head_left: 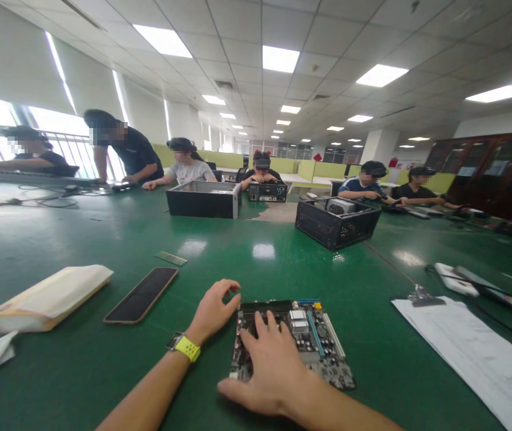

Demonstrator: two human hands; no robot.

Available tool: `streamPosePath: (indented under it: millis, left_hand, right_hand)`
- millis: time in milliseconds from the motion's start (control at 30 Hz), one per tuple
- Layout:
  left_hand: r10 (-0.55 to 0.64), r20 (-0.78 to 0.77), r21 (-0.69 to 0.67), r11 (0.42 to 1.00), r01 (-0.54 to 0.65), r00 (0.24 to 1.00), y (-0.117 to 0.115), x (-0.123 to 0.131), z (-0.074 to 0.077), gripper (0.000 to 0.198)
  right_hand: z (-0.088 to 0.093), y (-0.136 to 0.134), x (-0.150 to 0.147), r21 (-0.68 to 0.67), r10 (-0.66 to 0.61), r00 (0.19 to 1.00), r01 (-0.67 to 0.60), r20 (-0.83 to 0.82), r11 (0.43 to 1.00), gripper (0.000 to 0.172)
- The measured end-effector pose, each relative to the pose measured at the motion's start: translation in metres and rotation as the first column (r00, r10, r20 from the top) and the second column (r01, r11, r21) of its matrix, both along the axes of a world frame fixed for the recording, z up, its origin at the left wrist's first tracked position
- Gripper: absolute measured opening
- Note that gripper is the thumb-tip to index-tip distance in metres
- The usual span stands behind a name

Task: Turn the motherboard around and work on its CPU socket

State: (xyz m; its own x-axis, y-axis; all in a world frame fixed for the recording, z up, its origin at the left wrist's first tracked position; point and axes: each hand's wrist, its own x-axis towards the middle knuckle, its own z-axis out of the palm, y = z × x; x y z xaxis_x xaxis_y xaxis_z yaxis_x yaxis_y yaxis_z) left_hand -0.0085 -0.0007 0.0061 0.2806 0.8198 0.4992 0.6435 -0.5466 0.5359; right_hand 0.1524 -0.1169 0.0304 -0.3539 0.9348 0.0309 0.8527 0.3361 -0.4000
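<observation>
A motherboard lies on the green tabletop right in front of me, with blue and white slots on its right half. My right hand is over its left half, fingers spread, and hides part of the components there. Whether the palm presses on the board I cannot tell. Beside the board's upper left corner is my left hand, its fingers curved, a gap showing between thumb and forefinger and nothing visible between them. A yellow-strapped watch is on that wrist.
Left of my hands lie a smartphone, a thin small strip and a paper-wrapped package. A clipboard with papers lies at right, near cables. Farther off stand black computer cases; several people sit or lean around the table.
</observation>
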Motion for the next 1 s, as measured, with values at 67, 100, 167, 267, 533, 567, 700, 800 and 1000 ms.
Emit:
streamPosePath:
  millis: [67, 100, 167, 267, 533, 567, 700, 800, 1000]
  left_hand:
    - [0.012, 0.005, 0.004, 1.0, -0.012, 1.0, 0.001, -0.001, 0.0, 0.015]
    - [0.014, 0.005, 0.006, 1.0, -0.014, 1.0, 0.001, -0.001, 0.0, 0.015]
    - [0.021, 0.003, 0.012, 1.0, -0.021, 1.0, 0.001, -0.001, 0.0, 0.015]
    - [0.037, 0.0, 0.009, 0.999, -0.037, 0.999, 0.001, -0.003, -0.001, 0.015]
    - [0.024, 0.005, -0.005, 1.0, -0.024, 1.0, 0.0, -0.002, -0.001, 0.016]
    - [0.023, 0.009, -0.009, 1.0, -0.023, 1.0, 0.0, -0.001, -0.001, 0.016]
    - [0.03, 0.006, -0.026, 0.999, -0.029, 1.0, -0.001, 0.0, 0.002, 0.016]
    - [0.018, -0.01, -0.023, 1.0, -0.018, 1.0, -0.002, 0.0, 0.002, 0.016]
    - [-0.01, -0.027, -0.004, 1.0, 0.01, 1.0, -0.002, 0.002, 0.001, 0.015]
  right_hand:
    - [-0.002, 0.0, 0.003, 0.005, 0.019, 1.0, -0.019, -0.008, 1.0, 0.094]
    - [-0.002, 0.001, 0.004, 0.014, 0.027, 1.0, -0.027, -0.008, 1.0, 0.094]
    - [-0.003, 0.004, 0.006, 0.04, 0.043, 0.999, -0.043, -0.004, 0.998, 0.092]
    - [-0.001, 0.015, 0.016, 0.078, 0.065, 0.998, -0.067, 0.021, 0.995, 0.083]
    - [0.0, 0.089, 0.118, 0.245, -0.405, 0.903, 0.364, 0.145, 0.899, 0.05]
    - [-0.001, 0.096, 0.132, 0.286, -0.486, 0.86, 0.432, 0.154, 0.855, 0.049]
    - [-0.01, 0.11, 0.171, 0.387, -0.694, 0.705, 0.606, 0.144, 0.695, 0.042]
    - [-0.015, 0.11, 0.181, 0.368, -0.683, 0.715, 0.601, 0.148, 0.709, 0.042]
    - [-0.011, 0.104, 0.168, 0.374, -0.625, 0.761, 0.536, 0.175, 0.757, 0.042]
